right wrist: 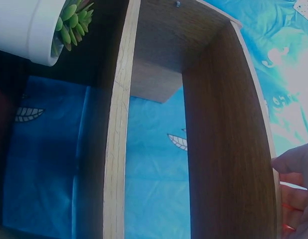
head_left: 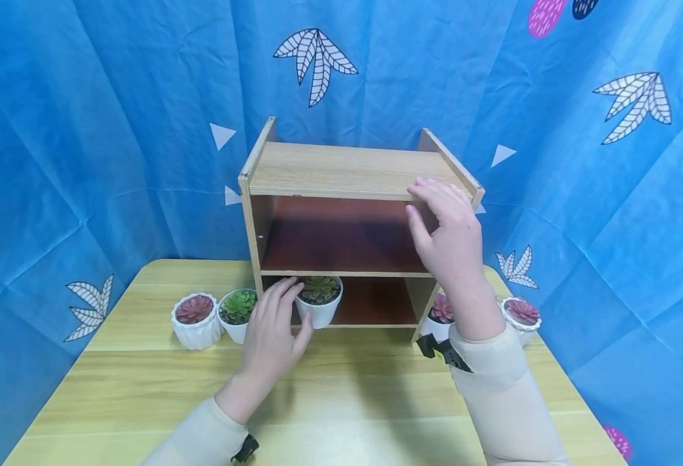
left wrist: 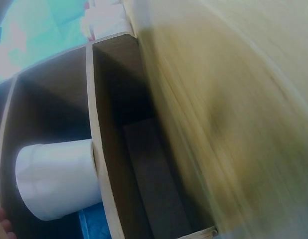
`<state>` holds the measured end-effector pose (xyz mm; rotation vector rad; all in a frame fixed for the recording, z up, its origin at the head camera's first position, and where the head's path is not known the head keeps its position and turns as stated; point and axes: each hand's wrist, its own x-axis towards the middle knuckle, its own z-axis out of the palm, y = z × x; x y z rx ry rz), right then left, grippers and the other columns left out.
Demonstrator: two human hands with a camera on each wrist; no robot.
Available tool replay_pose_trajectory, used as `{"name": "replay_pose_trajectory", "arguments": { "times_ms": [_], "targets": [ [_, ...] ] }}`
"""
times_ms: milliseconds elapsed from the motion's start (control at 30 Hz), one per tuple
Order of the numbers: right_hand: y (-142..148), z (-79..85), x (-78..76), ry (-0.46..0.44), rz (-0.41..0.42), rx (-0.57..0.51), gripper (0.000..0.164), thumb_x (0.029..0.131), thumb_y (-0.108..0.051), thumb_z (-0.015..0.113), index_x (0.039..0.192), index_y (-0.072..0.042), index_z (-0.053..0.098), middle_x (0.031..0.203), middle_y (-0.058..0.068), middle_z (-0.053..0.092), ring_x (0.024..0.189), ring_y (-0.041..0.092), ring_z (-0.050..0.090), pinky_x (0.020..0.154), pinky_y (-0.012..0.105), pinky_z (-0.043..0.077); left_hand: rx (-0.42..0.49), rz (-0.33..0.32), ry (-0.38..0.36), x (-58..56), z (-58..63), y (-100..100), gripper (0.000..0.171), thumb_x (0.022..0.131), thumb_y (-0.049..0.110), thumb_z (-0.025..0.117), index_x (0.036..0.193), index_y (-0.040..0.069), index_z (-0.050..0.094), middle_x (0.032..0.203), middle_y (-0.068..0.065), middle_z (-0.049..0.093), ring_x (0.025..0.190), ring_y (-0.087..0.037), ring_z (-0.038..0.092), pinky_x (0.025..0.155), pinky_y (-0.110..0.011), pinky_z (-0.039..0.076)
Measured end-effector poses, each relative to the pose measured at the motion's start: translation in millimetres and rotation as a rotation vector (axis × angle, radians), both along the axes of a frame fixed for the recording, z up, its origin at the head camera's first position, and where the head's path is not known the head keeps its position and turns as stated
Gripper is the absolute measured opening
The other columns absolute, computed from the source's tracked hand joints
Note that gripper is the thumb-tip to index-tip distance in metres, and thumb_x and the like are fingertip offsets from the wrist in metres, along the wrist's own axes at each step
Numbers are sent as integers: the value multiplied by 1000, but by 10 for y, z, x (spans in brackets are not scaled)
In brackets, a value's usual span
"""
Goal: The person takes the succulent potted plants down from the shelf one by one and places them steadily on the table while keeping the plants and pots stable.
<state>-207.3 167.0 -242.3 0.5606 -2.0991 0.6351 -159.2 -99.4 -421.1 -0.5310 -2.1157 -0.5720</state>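
A white pot (head_left: 320, 313) with a green succulent stands upright at the front left of the lower compartment of a wooden shelf (head_left: 347, 169). My left hand (head_left: 274, 323) is at its left side, fingers spread, fingertips right at the rim and thumb close to the lower wall. The left wrist view shows the bare white pot (left wrist: 59, 179) with no fingers around it. My right hand (head_left: 448, 233) rests on the right front of the top board, fingers over the top and thumb by the front edge. In the right wrist view, fingertips of my right hand (right wrist: 296, 194) touch that edge.
To the shelf's left stand a white pot (head_left: 197, 335) with a red succulent and one with a green succulent (head_left: 239, 304). At its right are a pink succulent (head_left: 442, 308) and another pot (head_left: 523, 320). A blue patterned curtain (head_left: 160, 97) hangs behind the table (head_left: 160, 401).
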Motion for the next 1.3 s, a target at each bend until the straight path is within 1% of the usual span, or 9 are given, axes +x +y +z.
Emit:
{"name": "replay_pose_trajectory", "arguments": {
  "times_ms": [300,567,767,933,1167,1300],
  "targets": [
    [0,1,1,-6,-4,-1,32,95,-16,68,126,-9,70,132,8,66,130,23,55,114,39,35,18,41,-104,-76,-79,-34,60,90,34,59,135,-4,53,135,-22,55,124,-40,52,104,-52,43],
    [4,3,-3,-4,-5,-3,32,95,-16,68,126,-9,70,131,7,66,130,23,55,115,38,34,32,52,-191,-126,-115,-18,68,90,41,61,139,-4,48,138,-22,53,126,-40,51,107,-51,40],
    [4,-5,-10,-4,1,-4,32,94,-15,69,126,-9,70,131,7,66,130,22,55,114,39,35,58,49,-256,-155,-139,-8,76,87,46,65,143,-2,45,142,-22,51,129,-39,49,108,-52,40],
    [3,-4,-16,4,6,-2,33,94,-14,69,126,-8,70,131,8,67,130,23,56,115,39,34,81,52,-308,-191,-166,10,80,85,47,69,144,-1,44,142,-21,50,129,-38,50,108,-51,40],
    [3,-12,-10,2,7,-2,32,94,-15,68,126,-8,70,131,8,66,130,23,56,114,39,35,102,73,-416,-220,-201,33,91,82,53,73,148,1,38,143,-20,49,128,-36,50,106,-50,43],
    [4,-10,-10,4,12,-4,32,94,-15,68,126,-8,70,131,8,66,130,23,55,114,40,35,151,71,-467,-221,-189,43,97,79,52,77,150,1,35,140,-22,51,125,-37,54,102,-51,46]
  ]
}}
